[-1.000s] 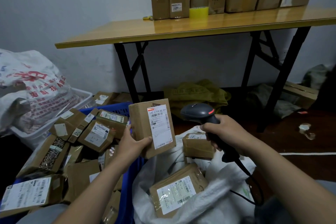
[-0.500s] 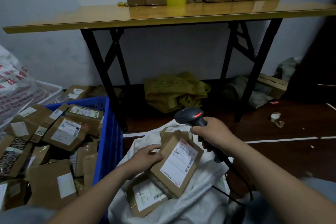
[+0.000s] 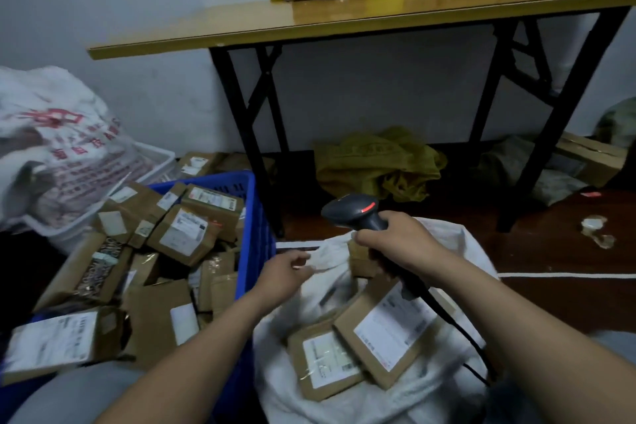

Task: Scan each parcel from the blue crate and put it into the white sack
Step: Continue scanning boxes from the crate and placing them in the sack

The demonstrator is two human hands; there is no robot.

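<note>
My left grip (image 3: pixel 285 272) hangs loosely curled and empty. My right grip (image 3: pixel 395 237) is wrapped round the handle of the one scanner (image 3: pixel 351 212). Below both grips, two flat parcels (image 3: pixel 392 330) lie label-up in the white sack (image 3: pixel 457 244), and a third parcel (image 3: pixel 359 258) peeks out under the right grip. Left of the left grip, the blue crate (image 3: pixel 253 217) holds well over a dozen more, too jumbled to count exactly. I judge most of the job remains.

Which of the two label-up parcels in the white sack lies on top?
The right parcel, tilted; its corner overlaps the left parcel.
</note>
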